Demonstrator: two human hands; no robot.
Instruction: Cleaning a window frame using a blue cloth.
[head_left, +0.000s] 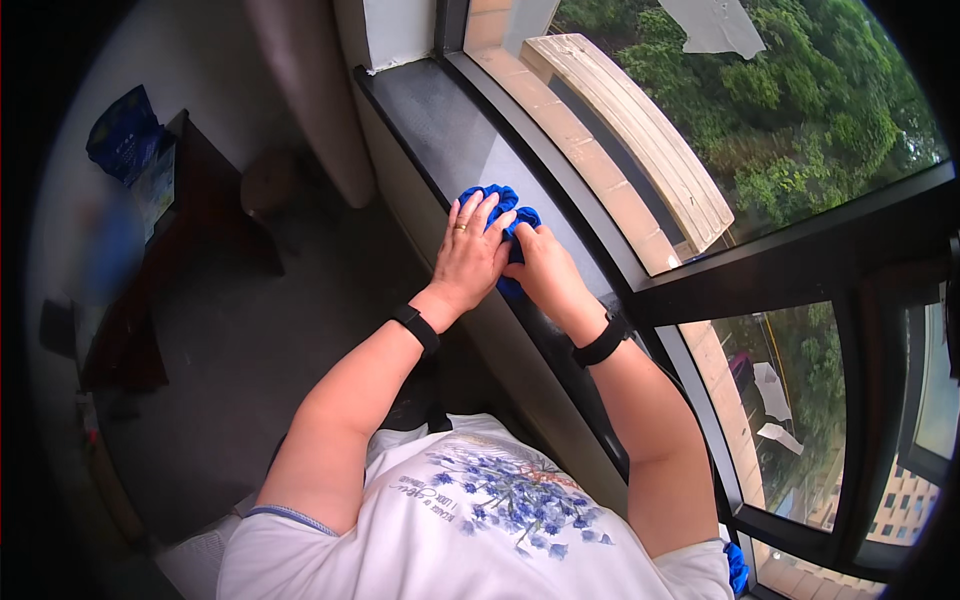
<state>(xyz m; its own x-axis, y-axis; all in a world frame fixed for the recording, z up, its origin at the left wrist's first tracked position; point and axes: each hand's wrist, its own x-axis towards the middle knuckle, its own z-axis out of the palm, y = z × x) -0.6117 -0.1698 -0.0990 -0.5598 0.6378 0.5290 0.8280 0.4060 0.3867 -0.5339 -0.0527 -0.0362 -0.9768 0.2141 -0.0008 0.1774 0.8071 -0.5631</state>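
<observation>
A bunched blue cloth (489, 196) lies against the dark, glossy window sill (442, 120) in front of me. My left hand (474, 244) rests on top of the cloth with its fingers spread over it, pressing it near the sill's room-side edge. Close beside it, my right hand (541, 259) grips another bunched part of the cloth, thumb towards the left hand. Whether the two blue bunches are one piece is hidden by my fingers. Both wrists wear black bands.
Framed window glass (810, 127) runs along the right, with trees and a ledge outside. Another blue cloth (736, 568) sits at the lower right. Left stands a dark red desk (214, 191) bearing a blue bag (127, 139). Near it, a person in blue (112, 240) appears blurred.
</observation>
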